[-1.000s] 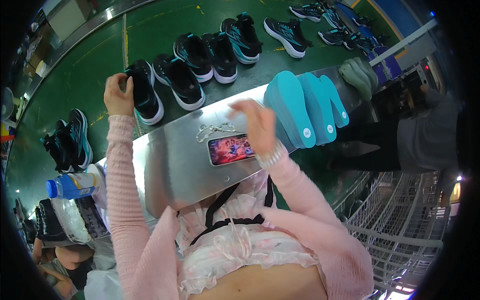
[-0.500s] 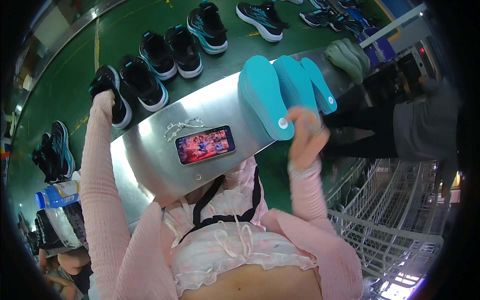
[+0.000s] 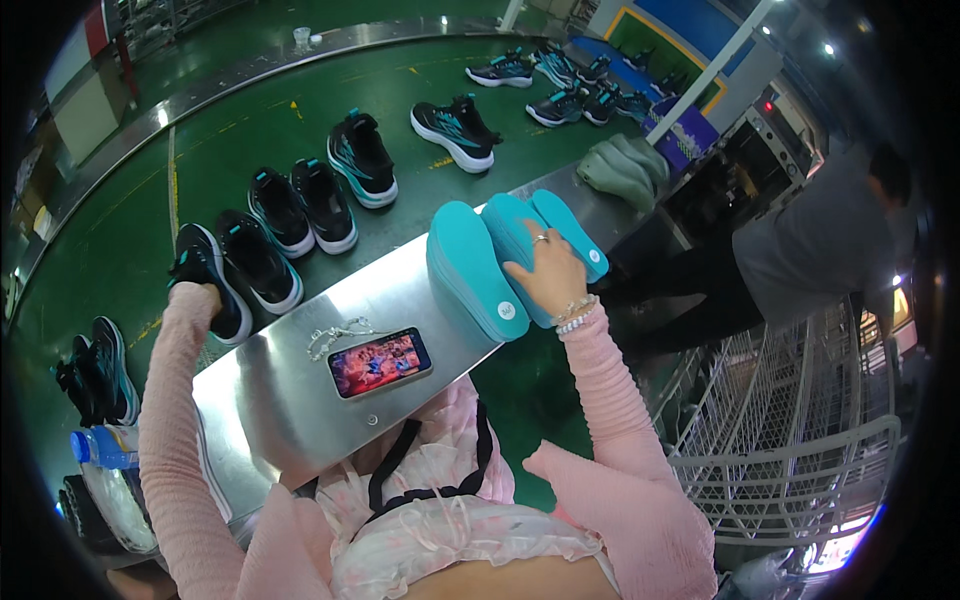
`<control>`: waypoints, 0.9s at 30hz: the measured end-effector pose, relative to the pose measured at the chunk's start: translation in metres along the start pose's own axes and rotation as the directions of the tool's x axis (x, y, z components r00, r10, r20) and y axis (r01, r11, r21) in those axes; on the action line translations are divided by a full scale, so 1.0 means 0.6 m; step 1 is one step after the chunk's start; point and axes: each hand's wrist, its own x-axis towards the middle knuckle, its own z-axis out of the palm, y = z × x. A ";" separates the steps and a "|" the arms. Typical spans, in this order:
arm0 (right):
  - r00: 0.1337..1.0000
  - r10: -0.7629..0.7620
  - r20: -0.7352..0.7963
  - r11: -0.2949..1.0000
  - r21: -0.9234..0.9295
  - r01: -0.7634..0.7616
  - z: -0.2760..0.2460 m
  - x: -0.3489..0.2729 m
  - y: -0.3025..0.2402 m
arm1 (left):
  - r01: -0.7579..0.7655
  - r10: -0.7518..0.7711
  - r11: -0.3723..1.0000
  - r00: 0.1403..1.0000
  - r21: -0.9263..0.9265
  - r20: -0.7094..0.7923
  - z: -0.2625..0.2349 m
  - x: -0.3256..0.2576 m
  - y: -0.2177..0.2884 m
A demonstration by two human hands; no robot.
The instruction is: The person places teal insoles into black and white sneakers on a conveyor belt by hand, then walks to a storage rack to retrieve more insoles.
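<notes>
My left hand (image 3: 208,303) is at the collar of a black sneaker (image 3: 212,262) with a white sole; its fingertips are hidden by the shoe. Over the middle stack of turquoise insoles (image 3: 507,222) lies my right hand (image 3: 550,275), thumb and fingers apart, a ring on one finger. Beside it on the left is a taller insole stack (image 3: 463,262) with a round white sticker on top. A third insole stack (image 3: 568,232), also stickered, lies on the right. All three rest on a metal shelf (image 3: 300,420).
A lit phone (image 3: 380,362) and a beaded chain (image 3: 338,335) lie on the shelf. More black sneakers (image 3: 360,160) stand on the green belt (image 3: 240,130). Greenish shoe-shaped forms (image 3: 622,170) sit past the insoles. At right are a wire cart (image 3: 780,450) and another person (image 3: 800,250).
My right hand has gone from blurred motion near the left stack's stickered end to resting on the middle stack. The view has shifted, showing more of the far side. My left hand stays at the sneaker.
</notes>
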 end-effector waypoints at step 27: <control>1.000 0.020 -0.011 1.000 0.000 -0.020 -0.071 0.067 0.047 | -0.891 0.339 0.439 0.286 -0.118 -0.896 -0.008 0.029 0.015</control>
